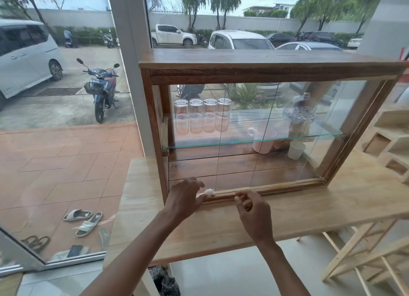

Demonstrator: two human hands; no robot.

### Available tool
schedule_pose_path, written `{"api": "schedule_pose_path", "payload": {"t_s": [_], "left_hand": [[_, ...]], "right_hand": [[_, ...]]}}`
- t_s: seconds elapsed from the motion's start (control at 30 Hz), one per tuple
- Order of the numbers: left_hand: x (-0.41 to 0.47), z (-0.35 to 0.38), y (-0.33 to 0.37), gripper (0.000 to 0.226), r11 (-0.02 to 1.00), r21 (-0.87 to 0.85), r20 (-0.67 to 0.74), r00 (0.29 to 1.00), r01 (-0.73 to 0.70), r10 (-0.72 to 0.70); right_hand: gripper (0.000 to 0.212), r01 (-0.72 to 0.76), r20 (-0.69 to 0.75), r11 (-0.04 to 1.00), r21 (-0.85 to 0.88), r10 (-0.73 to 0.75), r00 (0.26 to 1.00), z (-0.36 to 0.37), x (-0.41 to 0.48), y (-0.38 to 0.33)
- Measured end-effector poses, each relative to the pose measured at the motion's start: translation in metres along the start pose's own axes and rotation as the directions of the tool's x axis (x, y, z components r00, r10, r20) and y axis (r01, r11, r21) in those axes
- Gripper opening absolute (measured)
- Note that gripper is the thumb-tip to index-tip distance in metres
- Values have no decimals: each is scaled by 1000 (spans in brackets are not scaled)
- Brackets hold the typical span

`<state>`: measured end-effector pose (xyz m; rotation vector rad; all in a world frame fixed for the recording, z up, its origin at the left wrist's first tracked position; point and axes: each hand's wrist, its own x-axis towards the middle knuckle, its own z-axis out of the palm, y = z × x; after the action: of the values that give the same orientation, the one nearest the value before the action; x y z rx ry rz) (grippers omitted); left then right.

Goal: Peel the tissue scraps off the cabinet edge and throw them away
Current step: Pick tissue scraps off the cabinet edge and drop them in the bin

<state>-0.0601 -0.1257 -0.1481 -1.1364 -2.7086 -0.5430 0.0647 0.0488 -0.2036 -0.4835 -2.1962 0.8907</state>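
Observation:
A wooden display cabinet (265,71) with sliding glass doors stands on a light wooden table (332,205). A small white tissue scrap (209,192) sits on the cabinet's bottom front rail (278,187), near its left end. My left hand (184,197) rests at that rail, fingertips touching the scrap; whether it grips the scrap is unclear. My right hand (253,209) is just to the right, thumb and forefinger pinched together at the rail edge; anything between them is too small to see.
Inside the cabinet are several glass cups (202,115), a pink mug (262,140) and a white paper cup (296,149). A black bag (164,281) lies under the table. A pale wooden rack (391,145) stands at the right. A glass wall is at the left.

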Motion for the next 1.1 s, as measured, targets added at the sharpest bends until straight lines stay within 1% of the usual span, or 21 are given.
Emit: {"api": "schedule_pose_path", "payload": {"t_s": [0.27,0.4,0.5,0.63,0.83,1.0,1.1], "left_hand": [[8,15,1,30,999,34,-8,1000,2,-2],[6,20,0,22,999,-5,-49,998,34,-34],[8,21,-1,17,999,-20,-46,998,48,-49],[9,21,-2,18,997,-44,-55,997,59,-61],[5,20,-7,17,992,-103,-70,994,80,-87],[6,12,-8,14,983,-134,-96,986,124,-137],[4,9,-11,15,979,-119,-89,981,164,-175]], "right_hand": [[7,-14,122,998,-62,22,992,20,0,-1],[7,26,168,995,-93,-10,986,30,4,-5],[10,61,171,990,-124,-39,984,35,7,-7],[13,119,176,979,-168,-89,980,38,6,-8],[14,132,152,975,-178,-106,983,40,7,-10],[11,165,153,963,-212,-135,979,41,6,-13],[16,203,170,948,-246,-164,972,43,7,-19]]}}
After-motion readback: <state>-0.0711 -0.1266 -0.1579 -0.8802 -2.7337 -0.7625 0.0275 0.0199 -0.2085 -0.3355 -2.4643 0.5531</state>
